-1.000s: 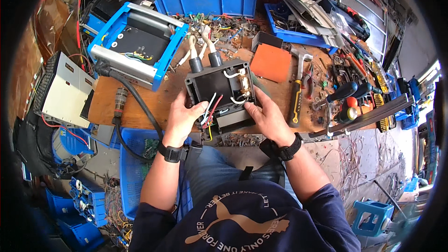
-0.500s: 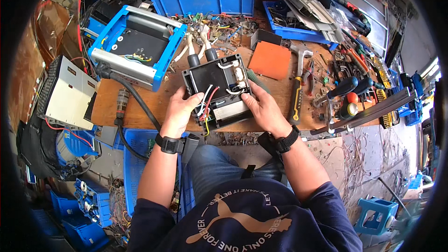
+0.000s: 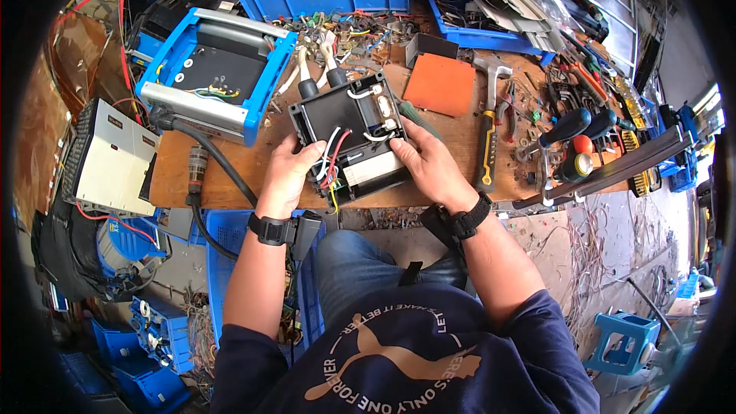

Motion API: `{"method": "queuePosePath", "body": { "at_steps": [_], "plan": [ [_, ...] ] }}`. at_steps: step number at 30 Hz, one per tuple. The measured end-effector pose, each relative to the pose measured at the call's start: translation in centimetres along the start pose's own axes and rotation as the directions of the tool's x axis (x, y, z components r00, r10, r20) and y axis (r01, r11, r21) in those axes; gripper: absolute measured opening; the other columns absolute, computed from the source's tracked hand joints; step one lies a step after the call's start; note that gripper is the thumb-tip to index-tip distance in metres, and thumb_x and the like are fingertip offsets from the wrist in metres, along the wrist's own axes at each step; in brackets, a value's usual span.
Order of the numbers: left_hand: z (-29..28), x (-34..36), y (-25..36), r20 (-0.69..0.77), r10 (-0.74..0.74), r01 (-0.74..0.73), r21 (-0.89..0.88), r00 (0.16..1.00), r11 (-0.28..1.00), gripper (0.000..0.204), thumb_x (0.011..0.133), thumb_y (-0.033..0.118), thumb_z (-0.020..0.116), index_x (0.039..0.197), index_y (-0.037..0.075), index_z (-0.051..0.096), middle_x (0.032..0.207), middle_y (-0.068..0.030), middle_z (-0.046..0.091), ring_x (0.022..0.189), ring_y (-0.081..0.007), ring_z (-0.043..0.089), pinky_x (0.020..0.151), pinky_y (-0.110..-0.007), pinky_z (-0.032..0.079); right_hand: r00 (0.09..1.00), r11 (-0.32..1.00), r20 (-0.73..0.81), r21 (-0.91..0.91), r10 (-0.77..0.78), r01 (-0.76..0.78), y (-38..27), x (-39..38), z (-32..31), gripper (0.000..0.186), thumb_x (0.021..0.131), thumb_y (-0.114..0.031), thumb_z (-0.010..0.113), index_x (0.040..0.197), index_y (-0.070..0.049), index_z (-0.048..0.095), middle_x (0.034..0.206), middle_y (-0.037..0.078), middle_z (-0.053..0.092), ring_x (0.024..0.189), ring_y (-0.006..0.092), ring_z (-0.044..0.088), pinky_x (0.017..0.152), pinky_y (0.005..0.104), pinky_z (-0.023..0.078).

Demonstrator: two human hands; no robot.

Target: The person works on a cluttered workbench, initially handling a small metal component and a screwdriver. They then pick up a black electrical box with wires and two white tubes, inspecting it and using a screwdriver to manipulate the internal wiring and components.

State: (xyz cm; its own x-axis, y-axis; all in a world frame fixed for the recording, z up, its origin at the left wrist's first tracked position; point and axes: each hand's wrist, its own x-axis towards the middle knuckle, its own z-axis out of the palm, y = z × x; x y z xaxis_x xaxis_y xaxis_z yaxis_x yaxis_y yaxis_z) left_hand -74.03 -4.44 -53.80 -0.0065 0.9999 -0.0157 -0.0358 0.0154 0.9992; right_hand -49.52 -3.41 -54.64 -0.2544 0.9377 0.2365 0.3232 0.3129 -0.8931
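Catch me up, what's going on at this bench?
A person has a black unit between both bare hands, at the near edge of the wooden bench. The left hand holds its left side, the right hand its right. White, red and yellow wires show near the left thumb. Whether the unit rests on the wood is unclear. A blue-and-silver case sits to the left; an orange plate and a hammer lie to the right.
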Motion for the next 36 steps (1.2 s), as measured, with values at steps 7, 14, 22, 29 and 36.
{"method": "queuePosePath", "body": {
  "at_steps": [7, 14, 22, 29, 36],
  "plan": [
    [-0.7, 0.8, -0.5, 0.022, -0.105, 0.106, -0.067, 0.994, 0.992, 0.035, 0.086, 0.019, 0.068, 0.113, -0.001, 0.059, 0.103, -0.0057, 0.064, 0.093, -0.0127, 0.059, 0.085, -0.028, 0.045, 1.000, 1.000, -0.017, -0.022, 0.009, -0.010, 0.5, 0.3, 0.1, 0.052, 0.094, -0.029, 0.052, 0.134, 0.003, 0.044, 0.127, 0.028, 0.053, 0.122, 0.0383, 0.049, 0.100, 0.0406, 0.039],
    [-0.2, 0.8, -0.1, -0.016, -0.033, 0.032, -0.023, 0.999, 0.999, 0.025, 0.090, 0.019, 0.062, 0.108, 0.002, 0.059, 0.088, -0.0049, 0.064, 0.070, -0.0126, 0.061, 0.063, -0.028, 0.051, 1.000, 0.999, -0.006, -0.046, 0.006, -0.006, -1.3, 0.3, -0.6, 0.051, 0.094, -0.028, 0.052, 0.134, 0.003, 0.045, 0.123, 0.028, 0.055, 0.119, 0.0392, 0.052, 0.099, 0.0406, 0.040],
    [-0.5, 0.5, 0.0, 0.009, -0.019, 0.019, -0.032, 1.000, 0.999, 0.028, 0.089, 0.017, 0.064, 0.111, 0.001, 0.058, 0.089, -0.0051, 0.064, 0.071, -0.0127, 0.061, 0.063, -0.028, 0.051, 1.000, 0.999, -0.004, -0.033, 0.010, -0.010, -1.5, 0.1, -0.3, 0.052, 0.094, -0.028, 0.052, 0.136, 0.001, 0.043, 0.123, 0.027, 0.056, 0.120, 0.0389, 0.051, 0.099, 0.0410, 0.040],
    [-0.3, -0.2, 0.2, 0.018, 0.022, -0.021, -0.029, 1.000, 0.999, 0.029, 0.089, 0.013, 0.062, 0.114, 0.000, 0.057, 0.094, -0.0063, 0.064, 0.074, -0.0131, 0.061, 0.065, -0.029, 0.051, 1.000, 0.999, -0.009, -0.019, 0.029, -0.029, -0.1, -0.4, 0.0, 0.051, 0.093, -0.030, 0.055, 0.134, 0.000, 0.045, 0.128, 0.025, 0.053, 0.122, 0.0385, 0.048, 0.100, 0.0410, 0.039],
    [-0.5, -0.3, 0.4, 0.012, 0.003, -0.002, -0.019, 1.000, 1.000, 0.031, 0.089, 0.013, 0.063, 0.116, -0.002, 0.057, 0.099, -0.0069, 0.064, 0.082, -0.0130, 0.061, 0.071, -0.029, 0.050, 0.965, 0.969, -0.226, -0.234, -0.131, 0.076, -2.2, -2.1, -1.0, 0.035, 0.084, -0.014, 0.064, 0.115, 0.000, 0.059, 0.112, 0.021, 0.059, 0.106, 0.0378, 0.055, 0.092, 0.0416, 0.044]
  ]
}}
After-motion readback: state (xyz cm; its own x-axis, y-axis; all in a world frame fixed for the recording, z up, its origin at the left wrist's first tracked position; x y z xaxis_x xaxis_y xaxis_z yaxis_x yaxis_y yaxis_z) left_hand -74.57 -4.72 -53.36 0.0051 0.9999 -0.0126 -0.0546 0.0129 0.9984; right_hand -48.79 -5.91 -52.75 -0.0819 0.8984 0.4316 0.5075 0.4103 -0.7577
